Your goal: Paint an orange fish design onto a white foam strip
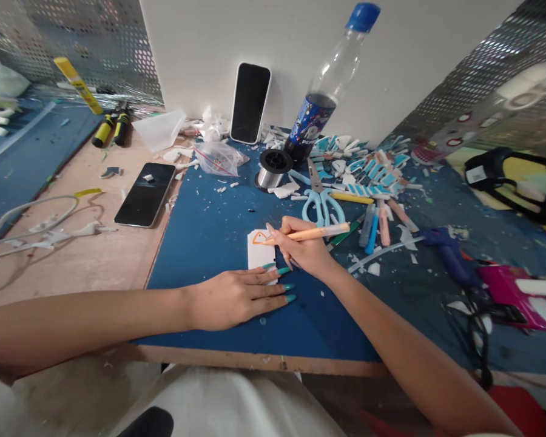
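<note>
A small white card (256,259) lies on the blue mat (209,243), with an orange outline drawn near its top. My right hand (306,247) pinches an orange marker (316,233), its tip touching the card by the outline. Flat across the lower part of the card rests my left hand (241,296), fingers stretched out to the right, with long teal nails. Light-blue-handled scissors (323,203) lie just beyond my right hand. Behind the card stands a spool of silvery wire (271,173).
A cola bottle (313,112) and an upright phone (250,103) stand at the back. Another phone (145,194) lies left, near yellow-black pliers (112,126). Foam scraps (373,173) pile up behind. A glue gun (450,255) and pink case (519,288) lie right.
</note>
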{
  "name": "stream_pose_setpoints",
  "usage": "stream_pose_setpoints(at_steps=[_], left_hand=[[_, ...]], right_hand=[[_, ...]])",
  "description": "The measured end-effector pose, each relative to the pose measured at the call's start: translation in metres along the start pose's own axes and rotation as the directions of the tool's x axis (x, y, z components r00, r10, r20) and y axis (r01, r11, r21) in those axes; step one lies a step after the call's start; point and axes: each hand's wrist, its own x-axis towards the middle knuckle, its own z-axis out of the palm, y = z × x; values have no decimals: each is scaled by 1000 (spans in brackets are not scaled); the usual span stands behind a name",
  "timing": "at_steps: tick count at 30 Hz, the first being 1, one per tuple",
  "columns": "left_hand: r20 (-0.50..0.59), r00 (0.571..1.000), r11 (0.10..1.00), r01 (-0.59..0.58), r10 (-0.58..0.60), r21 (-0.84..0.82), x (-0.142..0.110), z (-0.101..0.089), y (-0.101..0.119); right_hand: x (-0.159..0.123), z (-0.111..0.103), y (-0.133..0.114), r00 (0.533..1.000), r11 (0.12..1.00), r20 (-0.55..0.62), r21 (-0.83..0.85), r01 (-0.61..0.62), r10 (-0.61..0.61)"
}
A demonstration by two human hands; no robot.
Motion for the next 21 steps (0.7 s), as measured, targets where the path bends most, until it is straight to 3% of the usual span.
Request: stream_pose_setpoints(at_steps=[21], left_hand=[[4,1000,1000,1,-1,-18,1,-2,0]], right_hand=[[-2,-7,2,997,999,-77,-44,-6,3]])
